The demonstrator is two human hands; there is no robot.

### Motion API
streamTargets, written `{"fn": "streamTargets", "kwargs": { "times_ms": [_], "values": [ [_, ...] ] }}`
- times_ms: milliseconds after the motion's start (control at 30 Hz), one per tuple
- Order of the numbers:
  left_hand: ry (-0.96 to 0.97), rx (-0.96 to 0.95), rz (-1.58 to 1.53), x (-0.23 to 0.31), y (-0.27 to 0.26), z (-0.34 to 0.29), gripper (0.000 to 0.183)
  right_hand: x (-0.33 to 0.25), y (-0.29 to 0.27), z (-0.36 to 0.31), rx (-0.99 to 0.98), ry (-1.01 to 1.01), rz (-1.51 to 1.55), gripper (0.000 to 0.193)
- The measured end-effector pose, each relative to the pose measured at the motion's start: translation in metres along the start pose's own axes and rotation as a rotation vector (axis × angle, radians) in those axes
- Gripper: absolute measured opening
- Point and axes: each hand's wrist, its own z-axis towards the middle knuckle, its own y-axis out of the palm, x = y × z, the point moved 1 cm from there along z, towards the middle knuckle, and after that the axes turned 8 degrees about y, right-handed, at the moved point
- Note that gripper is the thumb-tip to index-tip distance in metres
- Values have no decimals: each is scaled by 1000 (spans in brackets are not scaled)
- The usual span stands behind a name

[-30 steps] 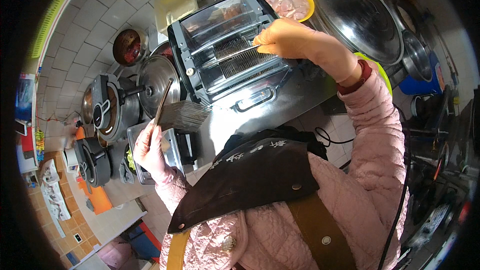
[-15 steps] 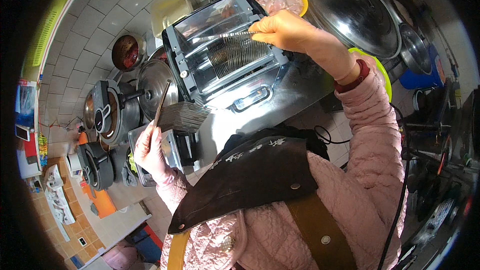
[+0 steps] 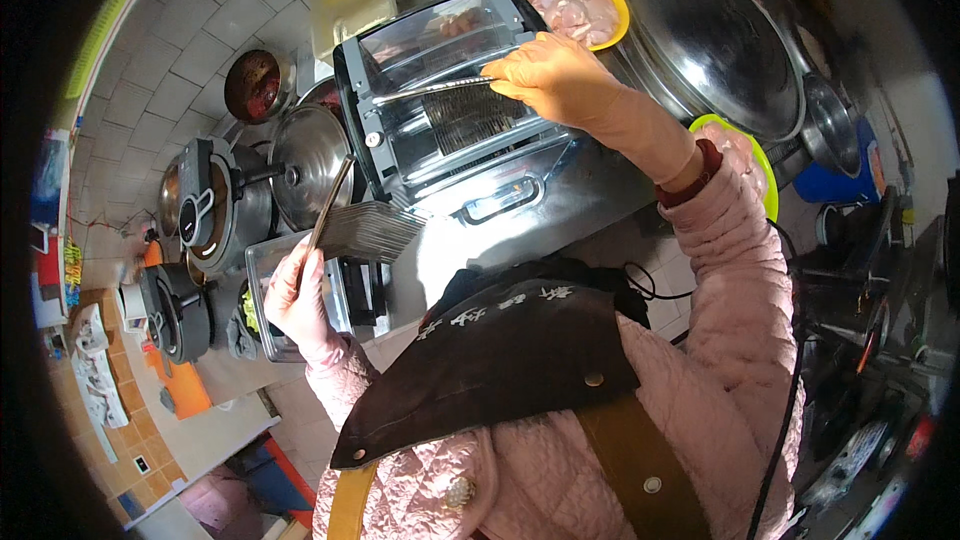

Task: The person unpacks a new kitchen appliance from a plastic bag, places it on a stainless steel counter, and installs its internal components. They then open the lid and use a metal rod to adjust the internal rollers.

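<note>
My gloved right hand [image 3: 555, 80] is closed on the end of a metal comb's bar [image 3: 435, 90]. The comb's thin tines hang over the opening of a black and grey machine [image 3: 375, 125], which looks like a meat slicer with a clear cover [image 3: 430, 35]. Whether the tines touch the rollers inside cannot be told. Lower left, my gloved left hand [image 3: 302, 305] pinches the bar of a second metal comb [image 3: 370, 232]. Its tines point right, in front of the machine, above the counter and a clear plastic tub [image 3: 275, 340].
A yellow bowl [image 3: 620, 15] of raw meat stands behind the machine, and a green bowl [image 3: 768, 195] of meat lies to the right. Near it is a large wok lid [image 3: 715, 45]. Left are a steel lid [image 3: 312, 165], a pot of red contents [image 3: 258, 90] and pressure cookers [image 3: 205, 205].
My right hand has moved slightly left and down with its comb, bringing the bar nearer the machine's left side. My left hand and its comb stay almost in place. The view has shifted a little.
</note>
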Motion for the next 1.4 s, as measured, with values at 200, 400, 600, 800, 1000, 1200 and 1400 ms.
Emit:
{"fn": "streamTargets", "kwargs": {
  "times_ms": [200,400,600,800,1000,1200,1400],
  "values": [
    [24,16,14,-10,-4,-1,26,-6,-9,13,-218,107,-35,17],
    [61,6,-26,-18,-6,-3,26,-13,-6,16,-273,88,-95,15],
    [-6,64,-59,-21,-8,-3,27,-13,-20,14,-170,62,87,15],
    [7,60,-60,-21,-6,-2,26,-13,-27,10,-217,77,55,16],
    [44,19,-43,-17,-6,-2,26,-18,-22,10,-172,104,141,15],
    [30,48,-39,-12,-4,-1,28,-20,-17,13,-340,80,-69,8],
    [21,55,-39,-10,-4,-1,27,-18,-18,16,-390,71,-111,6]
  ]
}}
